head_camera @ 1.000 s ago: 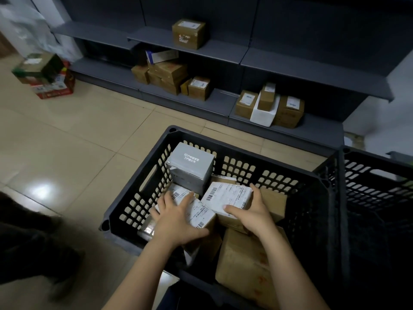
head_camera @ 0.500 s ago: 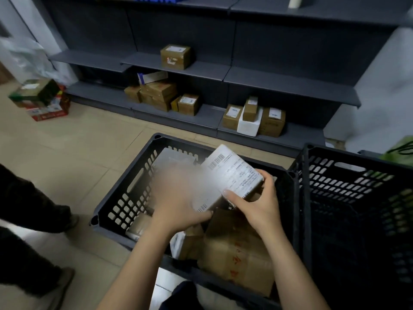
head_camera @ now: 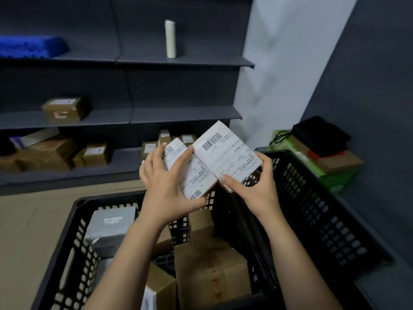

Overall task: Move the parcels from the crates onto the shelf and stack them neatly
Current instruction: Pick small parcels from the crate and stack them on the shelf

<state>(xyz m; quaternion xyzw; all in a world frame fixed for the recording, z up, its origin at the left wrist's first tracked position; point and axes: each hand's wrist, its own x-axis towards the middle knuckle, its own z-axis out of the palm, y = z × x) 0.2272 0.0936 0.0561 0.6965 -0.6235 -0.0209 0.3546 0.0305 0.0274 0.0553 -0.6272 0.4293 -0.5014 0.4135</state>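
Above the far rim of the crate (head_camera: 78, 203), the left hand (head_camera: 165, 186) curls around a small labelled parcel (head_camera: 194, 175) and the right hand (head_camera: 252, 190) grips a bigger parcel (head_camera: 228, 153). The two are held side by side, probably so both travel together to the shelf (head_camera: 156, 116) beyond the crate.
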